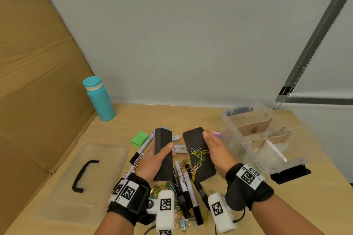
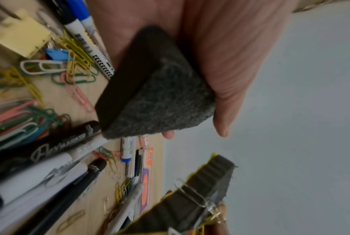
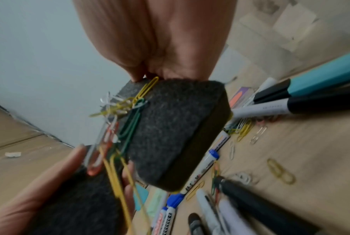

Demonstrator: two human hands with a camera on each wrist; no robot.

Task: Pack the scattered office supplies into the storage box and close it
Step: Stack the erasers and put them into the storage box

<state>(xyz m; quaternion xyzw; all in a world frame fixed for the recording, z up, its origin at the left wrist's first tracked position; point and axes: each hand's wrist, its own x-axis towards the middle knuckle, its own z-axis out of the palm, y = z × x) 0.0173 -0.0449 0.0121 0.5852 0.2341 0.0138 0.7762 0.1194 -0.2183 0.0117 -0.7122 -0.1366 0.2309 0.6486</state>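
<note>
Gripping a dark eraser (image 1: 163, 155) in the left hand (image 1: 152, 160), right hand (image 1: 216, 150) fingers clasped another eraser (image 1: 198, 153), paper clips (image 1: 197, 156) clinging, above the cluttered tabletop (image 1: 286, 206).

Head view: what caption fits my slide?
Each hand holds a black eraser; paper clips cling to the right one, near the open storage box.

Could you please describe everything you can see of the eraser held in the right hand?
The eraser is a dark block with rounded corners and a grey felt face, held clear of the table with that face turned up toward the head camera. The right hand grips its right edge. A tangle of coloured paper clips clings to the felt, some dangling off. It sits beside, apart from, the left hand's eraser.
</note>
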